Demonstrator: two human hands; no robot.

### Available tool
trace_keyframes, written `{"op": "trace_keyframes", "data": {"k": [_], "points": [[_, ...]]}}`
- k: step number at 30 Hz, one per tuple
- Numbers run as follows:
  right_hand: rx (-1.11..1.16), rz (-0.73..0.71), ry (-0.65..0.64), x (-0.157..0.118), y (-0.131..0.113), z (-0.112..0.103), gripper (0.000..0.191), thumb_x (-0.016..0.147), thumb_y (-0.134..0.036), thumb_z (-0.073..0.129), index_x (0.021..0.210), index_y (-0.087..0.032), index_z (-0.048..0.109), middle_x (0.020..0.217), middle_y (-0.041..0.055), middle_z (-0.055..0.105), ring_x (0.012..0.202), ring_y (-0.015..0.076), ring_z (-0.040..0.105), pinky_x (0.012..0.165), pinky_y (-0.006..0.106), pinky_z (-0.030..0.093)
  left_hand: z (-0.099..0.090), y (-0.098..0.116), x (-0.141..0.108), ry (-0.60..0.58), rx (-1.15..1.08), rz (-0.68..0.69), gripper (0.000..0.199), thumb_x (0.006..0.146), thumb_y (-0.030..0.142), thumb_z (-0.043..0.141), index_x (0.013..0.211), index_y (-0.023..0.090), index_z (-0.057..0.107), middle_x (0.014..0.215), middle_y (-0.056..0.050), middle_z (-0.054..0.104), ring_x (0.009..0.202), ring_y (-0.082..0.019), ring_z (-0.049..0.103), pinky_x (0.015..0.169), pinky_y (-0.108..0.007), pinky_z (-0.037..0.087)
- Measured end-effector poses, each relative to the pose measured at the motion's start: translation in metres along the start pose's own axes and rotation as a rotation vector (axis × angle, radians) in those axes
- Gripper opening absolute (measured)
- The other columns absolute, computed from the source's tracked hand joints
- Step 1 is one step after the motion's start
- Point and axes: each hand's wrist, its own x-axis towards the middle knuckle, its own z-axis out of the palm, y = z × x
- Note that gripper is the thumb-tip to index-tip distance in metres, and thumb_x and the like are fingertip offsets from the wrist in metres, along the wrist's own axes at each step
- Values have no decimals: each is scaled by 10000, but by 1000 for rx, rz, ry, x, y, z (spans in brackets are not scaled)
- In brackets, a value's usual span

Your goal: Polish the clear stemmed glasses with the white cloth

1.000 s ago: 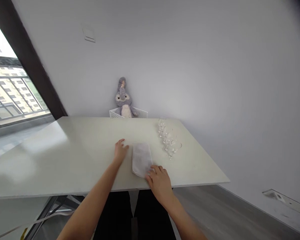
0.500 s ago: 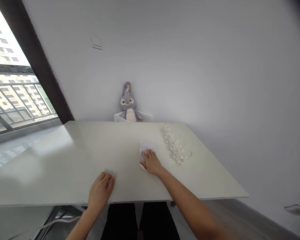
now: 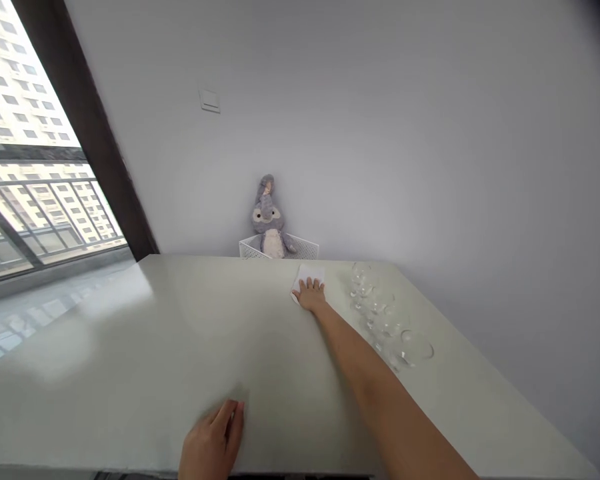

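Spread flat, my right hand [image 3: 311,295] presses on a folded white cloth [image 3: 311,271] near the far edge of the white table [image 3: 205,320]. Its fingers are apart on top of the cloth. My left hand [image 3: 213,440] rests on the table near the front edge, its fingers curled together; whether anything is inside cannot be seen. Several clear glasses [image 3: 387,320] stand in a slanting row to the right of my right forearm.
Behind the far table edge, a grey plush toy [image 3: 269,220] sits in a white perforated basket [image 3: 305,249]. A plain wall rises behind and to the right. A window with a railing [image 3: 45,207] is on the left.
My right hand has slid the cloth away from me, toward the far edge. The view has moved forward, so my left hand and the glasses appear lower in the picture.
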Motion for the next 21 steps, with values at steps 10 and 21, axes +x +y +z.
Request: {"op": "trace_keyframes", "data": {"k": [10,21], "points": [[49,-387,58,1,-150,21,662,880,-507,220,1354,-46,215,1419,228,137,1304,334,75,1014,495,16,7,-2,-6,242,-40,71,202,851,305,412,714,236,543,556,35,587,472,-113,546,483,-244,367],[77,-1018,-21,-128,-276,67,737,768,-622,390,1326,-149,296,1411,171,234,1295,336,180,1015,546,185,-1,-4,-14,311,-188,71,231,829,253,438,627,210,543,527,0,570,480,-118,530,516,-243,386]]}}
